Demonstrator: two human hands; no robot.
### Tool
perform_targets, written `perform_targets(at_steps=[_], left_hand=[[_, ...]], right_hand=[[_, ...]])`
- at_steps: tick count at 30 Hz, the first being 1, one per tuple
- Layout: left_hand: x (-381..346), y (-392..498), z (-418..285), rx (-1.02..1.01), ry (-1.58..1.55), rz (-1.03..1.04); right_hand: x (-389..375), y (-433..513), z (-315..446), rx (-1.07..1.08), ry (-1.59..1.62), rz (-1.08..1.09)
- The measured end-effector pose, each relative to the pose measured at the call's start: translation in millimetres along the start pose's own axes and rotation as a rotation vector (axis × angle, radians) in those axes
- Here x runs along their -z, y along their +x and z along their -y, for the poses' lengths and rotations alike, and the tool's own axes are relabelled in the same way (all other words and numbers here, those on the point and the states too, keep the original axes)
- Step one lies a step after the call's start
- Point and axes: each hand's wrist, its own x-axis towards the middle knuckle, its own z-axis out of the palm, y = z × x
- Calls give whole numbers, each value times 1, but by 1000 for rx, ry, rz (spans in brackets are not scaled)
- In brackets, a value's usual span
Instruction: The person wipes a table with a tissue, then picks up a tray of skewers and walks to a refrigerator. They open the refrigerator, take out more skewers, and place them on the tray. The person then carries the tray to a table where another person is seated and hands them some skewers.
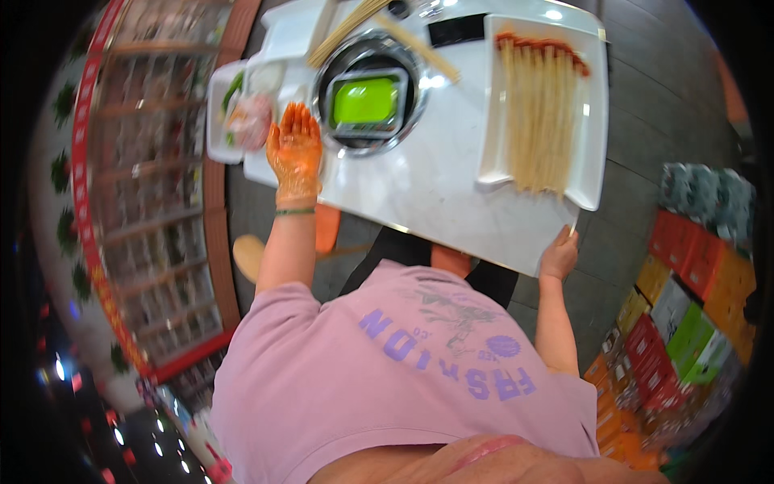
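Observation:
My left hand (pixel 295 148) wears a thin plastic glove smeared with orange-red sauce. Its palm faces up, the fingers lie stretched out, and nothing is in it. Just right of it stands a round metal basin (pixel 412 118), with a clear rectangular tub (pixel 399 107) of bright green inside. Bare, my right hand (pixel 559 253) grips the near right edge of the white table (pixel 441 199). Beyond that hand, a white tray (pixel 595 145) holds many wooden skewers (pixel 538 121) side by side, their far ends carrying reddish food pieces.
Left of the basin are a white container (pixel 221 115) with greens and a plastic bag (pixel 254 121) of pinkish food. Loose skewers (pixel 347 30) lie across the back, near a black phone (pixel 458 30). Stocked shelves (pixel 151 151) flank the left; stacked boxes (pixel 665 339) stand at right.

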Motion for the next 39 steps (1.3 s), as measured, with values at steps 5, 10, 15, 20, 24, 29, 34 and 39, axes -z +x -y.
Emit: perform_targets(at_steps=[5,10,15,20,24,29,34,39], left_hand=[[29,-12,-20,-255,77,-210],[42,2,11,-120,16,-234],[33,-13,33,-52,0,-222],[23,-27,31,-47,6,-258],[9,-47,20,-62,5,-227],[-6,-82,9,-169,24,-287],[-5,-68,16,-162,1,-282],[-5,-18,51,-26,-89,-216]], right_hand=[[-6,5,-7,6,-51,-1],[-8,4,-9,-10,-100,5],[-4,5,-5,-14,-12,-16],[-1,1,-2,-40,-14,15],[0,2,-3,-26,1,13],[0,3,-4,-19,53,47],[-2,3,-5,-17,50,40],[-5,6,-6,-91,19,88]])
